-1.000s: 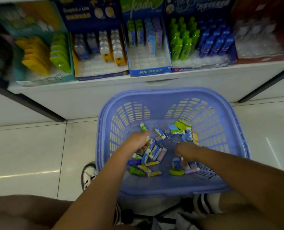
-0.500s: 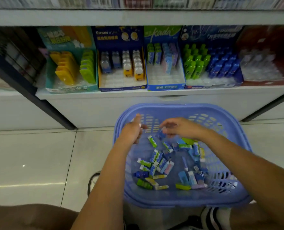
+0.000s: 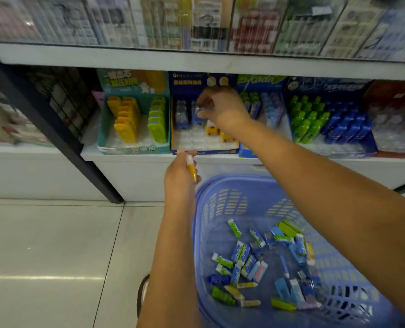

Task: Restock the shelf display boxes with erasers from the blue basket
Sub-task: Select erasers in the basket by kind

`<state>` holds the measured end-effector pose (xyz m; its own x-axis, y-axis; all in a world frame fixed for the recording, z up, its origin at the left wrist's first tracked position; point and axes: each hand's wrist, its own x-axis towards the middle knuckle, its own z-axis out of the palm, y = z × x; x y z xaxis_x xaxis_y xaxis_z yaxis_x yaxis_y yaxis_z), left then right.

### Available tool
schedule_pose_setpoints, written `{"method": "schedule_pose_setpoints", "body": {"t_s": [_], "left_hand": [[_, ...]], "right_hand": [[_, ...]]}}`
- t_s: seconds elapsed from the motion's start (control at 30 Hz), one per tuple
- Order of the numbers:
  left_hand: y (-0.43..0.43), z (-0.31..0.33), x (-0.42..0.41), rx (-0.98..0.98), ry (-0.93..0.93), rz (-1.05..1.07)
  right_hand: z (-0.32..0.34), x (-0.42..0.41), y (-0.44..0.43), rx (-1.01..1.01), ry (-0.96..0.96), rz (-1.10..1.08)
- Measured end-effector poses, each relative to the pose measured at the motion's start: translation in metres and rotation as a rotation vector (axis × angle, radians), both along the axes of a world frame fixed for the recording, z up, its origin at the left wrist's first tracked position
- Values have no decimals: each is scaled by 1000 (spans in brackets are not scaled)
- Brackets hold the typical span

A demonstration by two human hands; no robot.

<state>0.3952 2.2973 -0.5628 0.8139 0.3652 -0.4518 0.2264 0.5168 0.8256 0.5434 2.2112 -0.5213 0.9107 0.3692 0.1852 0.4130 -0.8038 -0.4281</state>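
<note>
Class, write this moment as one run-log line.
step: restock | left hand: holds yellow eraser | right hand: pinches eraser in navy box | basket: loose erasers inside

A stationery shop: a white shelf lined with printed display boxes of colourful erasers in rows, packaged goods racked above, glossy tiled floor below

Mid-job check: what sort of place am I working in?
Probably a stationery shop aisle: printed cardboard display boxes of small erasers on a white shelf, rows of packaged goods above, and a blue plastic basket of loose erasers on the tiled floor.
</note>
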Motion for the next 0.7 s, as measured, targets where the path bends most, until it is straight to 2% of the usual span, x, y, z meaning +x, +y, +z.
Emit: {"method": "schedule_pose_setpoints", "body": {"t_s": [0.07,0.2,0.23,0.37,0.43,0.47,0.53,0.6,0.67,0.7], "left_hand": [[5,2,2,-121,-8,54],[12,3,2,-270,-28,89],[12,2,1,-267,-47,81],[13,-5,-1,-57,-157,-74],[13,-8,-3,-3,-172,-73],[13,-9,-4,14,-186,-63],[12,-11,-4,47,-212,-47],[9,-10,-2,68,-248,-34],[6,-7,0,93,-280,-27],[5,-6,1,115,-299,-29]], "right_hand": [[-7,10,6,-73,29,10],[-10,14,10,-91,11,36],[-9,15,11,-115,4,56],[-3,17,14,-273,-17,101],[4,13,14,-309,-23,114],[6,8,12,-278,-29,115],[11,-9,4,-88,22,114],[15,-32,-6,159,222,192],[19,-53,-18,217,420,287],[20,-58,-23,197,443,307]]}}
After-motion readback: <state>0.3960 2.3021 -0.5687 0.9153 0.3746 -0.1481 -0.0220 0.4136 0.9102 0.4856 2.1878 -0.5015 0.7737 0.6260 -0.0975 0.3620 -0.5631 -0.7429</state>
